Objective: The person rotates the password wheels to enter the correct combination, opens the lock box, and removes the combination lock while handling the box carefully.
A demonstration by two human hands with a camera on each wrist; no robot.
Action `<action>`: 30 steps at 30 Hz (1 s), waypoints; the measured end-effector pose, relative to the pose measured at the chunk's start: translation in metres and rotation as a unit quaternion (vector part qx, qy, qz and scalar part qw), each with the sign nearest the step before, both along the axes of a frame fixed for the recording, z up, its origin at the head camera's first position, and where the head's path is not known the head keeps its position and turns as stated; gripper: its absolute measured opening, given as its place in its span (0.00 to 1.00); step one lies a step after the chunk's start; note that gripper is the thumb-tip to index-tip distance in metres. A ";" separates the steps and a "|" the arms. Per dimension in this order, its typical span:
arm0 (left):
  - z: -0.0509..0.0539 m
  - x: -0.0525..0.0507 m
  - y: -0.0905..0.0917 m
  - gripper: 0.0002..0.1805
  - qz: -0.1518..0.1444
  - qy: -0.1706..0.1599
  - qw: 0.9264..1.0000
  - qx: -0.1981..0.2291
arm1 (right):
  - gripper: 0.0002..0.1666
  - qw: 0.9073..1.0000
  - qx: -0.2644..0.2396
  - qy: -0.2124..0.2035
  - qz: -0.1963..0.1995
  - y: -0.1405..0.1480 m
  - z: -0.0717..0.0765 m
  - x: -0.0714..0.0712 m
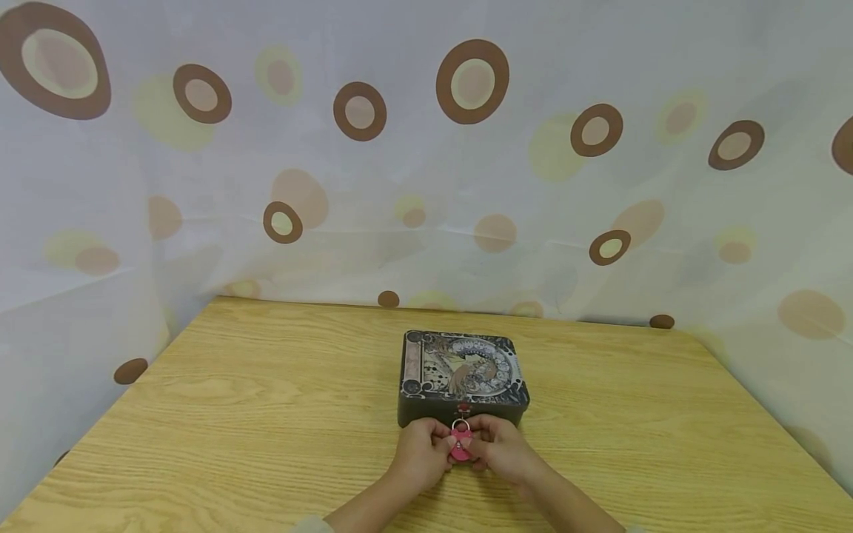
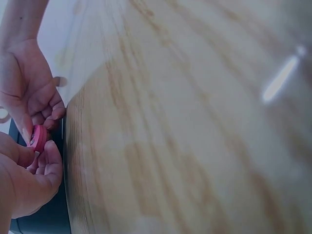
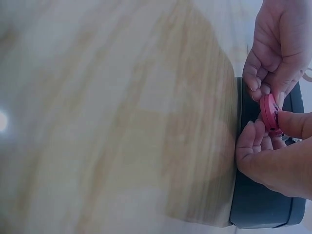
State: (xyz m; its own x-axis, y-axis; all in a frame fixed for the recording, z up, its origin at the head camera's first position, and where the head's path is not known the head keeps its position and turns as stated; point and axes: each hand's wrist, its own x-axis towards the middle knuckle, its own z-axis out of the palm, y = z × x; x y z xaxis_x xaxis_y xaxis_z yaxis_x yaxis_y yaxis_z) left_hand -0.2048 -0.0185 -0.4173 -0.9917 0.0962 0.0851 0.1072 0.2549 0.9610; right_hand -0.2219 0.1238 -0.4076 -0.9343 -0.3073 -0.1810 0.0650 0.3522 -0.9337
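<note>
A pink padlock (image 1: 460,446) with a metal shackle sits at the front of a dark box (image 1: 463,366) with an illustrated lid. The lid is down, and a small red-marked clasp (image 1: 464,408) shows just above the shackle. From the left, my left hand (image 1: 421,453) pinches the padlock between thumb and fingers. On the other side my right hand (image 1: 504,448) pinches it too, its thumb on the padlock's face. Both wrist views show the padlock (image 2: 39,138) edge-on between the two hands, close against the box's side (image 3: 263,204). Whether the shackle is locked I cannot tell.
The box stands on a wood-grain table (image 1: 266,385). Behind and beside the table hangs a white cloth (image 1: 400,185) printed with brown and yellow ovals.
</note>
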 end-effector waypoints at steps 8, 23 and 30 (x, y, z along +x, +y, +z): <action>0.000 0.000 0.000 0.04 0.000 0.000 1.000 -0.002 | 0.20 1.000 0.002 0.001 -0.007 -0.001 0.000 0.000; -0.001 -0.001 -0.001 0.04 0.000 -0.004 1.000 0.005 | 0.19 1.000 -0.014 -0.014 -0.005 0.000 0.004 0.003; 0.000 0.000 -0.001 0.04 0.000 -0.013 1.000 0.012 | 0.21 0.999 -0.030 -0.026 0.004 0.002 0.003 0.002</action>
